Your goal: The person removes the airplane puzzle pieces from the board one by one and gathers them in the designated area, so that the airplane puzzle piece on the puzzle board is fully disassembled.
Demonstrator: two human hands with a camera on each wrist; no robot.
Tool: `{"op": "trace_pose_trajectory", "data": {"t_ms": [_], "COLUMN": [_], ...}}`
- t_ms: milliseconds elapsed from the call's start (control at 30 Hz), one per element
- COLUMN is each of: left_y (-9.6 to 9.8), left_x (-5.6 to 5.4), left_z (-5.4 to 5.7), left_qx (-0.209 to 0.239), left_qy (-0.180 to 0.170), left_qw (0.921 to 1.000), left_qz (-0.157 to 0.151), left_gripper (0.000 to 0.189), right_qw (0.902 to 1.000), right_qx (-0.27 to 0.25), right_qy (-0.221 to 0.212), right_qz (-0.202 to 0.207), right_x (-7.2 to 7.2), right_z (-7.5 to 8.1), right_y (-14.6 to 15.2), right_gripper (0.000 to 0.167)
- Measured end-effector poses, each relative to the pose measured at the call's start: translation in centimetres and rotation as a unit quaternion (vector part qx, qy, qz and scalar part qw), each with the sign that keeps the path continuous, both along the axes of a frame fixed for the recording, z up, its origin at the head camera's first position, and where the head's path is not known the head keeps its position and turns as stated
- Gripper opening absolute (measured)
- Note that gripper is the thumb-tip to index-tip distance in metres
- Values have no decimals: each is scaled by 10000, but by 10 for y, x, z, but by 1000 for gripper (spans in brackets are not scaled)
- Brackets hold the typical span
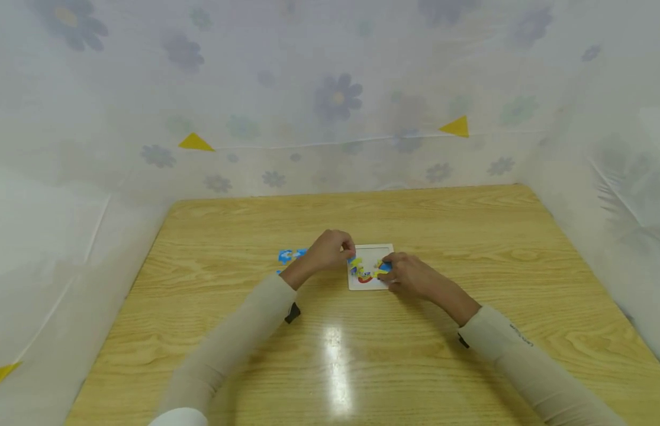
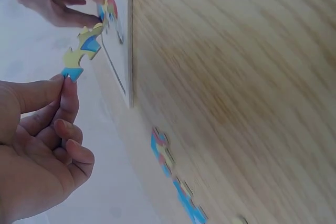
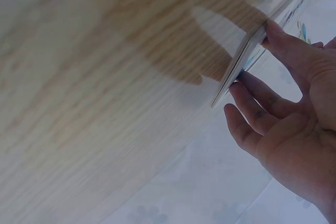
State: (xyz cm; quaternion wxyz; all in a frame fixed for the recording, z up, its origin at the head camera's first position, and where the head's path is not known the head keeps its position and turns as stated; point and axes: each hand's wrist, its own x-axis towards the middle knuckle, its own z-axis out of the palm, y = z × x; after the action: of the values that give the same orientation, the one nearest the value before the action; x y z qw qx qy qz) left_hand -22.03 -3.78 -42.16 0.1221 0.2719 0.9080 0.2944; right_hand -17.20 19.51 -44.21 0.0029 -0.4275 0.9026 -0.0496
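Over the left side of a shallow white puzzle tray (image 1: 370, 248), my left hand (image 1: 328, 251) pinches a strip of joined jigsaw pieces (image 2: 79, 59), yellow and blue, by its blue end between thumb and forefinger. The strip is tilted up in the left wrist view, its other fingers loosely curled. My right hand (image 1: 414, 276) is at the tray's right side, thumb and fingertips around a blue and yellow jigsaw piece (image 1: 385, 267) and partly covering it. In the right wrist view its fingers meet the tray (image 3: 247, 48) edge. A red and yellow part (image 1: 364, 279) shows low in the tray.
Several loose blue jigsaw pieces (image 1: 285, 255) lie on the wooden table (image 1: 244, 236) left of the tray, partly behind my left forearm. White flower-patterned sheeting (image 1: 335, 160) encloses the table at the back and sides.
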Motion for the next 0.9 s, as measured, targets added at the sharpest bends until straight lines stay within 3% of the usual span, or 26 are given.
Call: {"op": "trace_pose_trajectory", "data": {"t_ms": [400,633,900], "left_y": [-41,-60,-80], "left_x": [-4,-6,-7], "left_z": [0,-1,3], "left_qx": [66,0,-126], "left_qy": [-462,-541,-682], "left_qw": [9989,9985,9976], "left_qz": [57,-33,-6], "left_gripper": [11,12,12], "right_qw": [10000,9994,9995], "right_qx": [87,39,38], "right_qy": [-5,-282,-245], "right_qz": [34,-203,-175], "right_x": [-1,1,1], "right_z": [1,2,1], "right_y": [0,0,0], "right_gripper": [25,26,25]}}
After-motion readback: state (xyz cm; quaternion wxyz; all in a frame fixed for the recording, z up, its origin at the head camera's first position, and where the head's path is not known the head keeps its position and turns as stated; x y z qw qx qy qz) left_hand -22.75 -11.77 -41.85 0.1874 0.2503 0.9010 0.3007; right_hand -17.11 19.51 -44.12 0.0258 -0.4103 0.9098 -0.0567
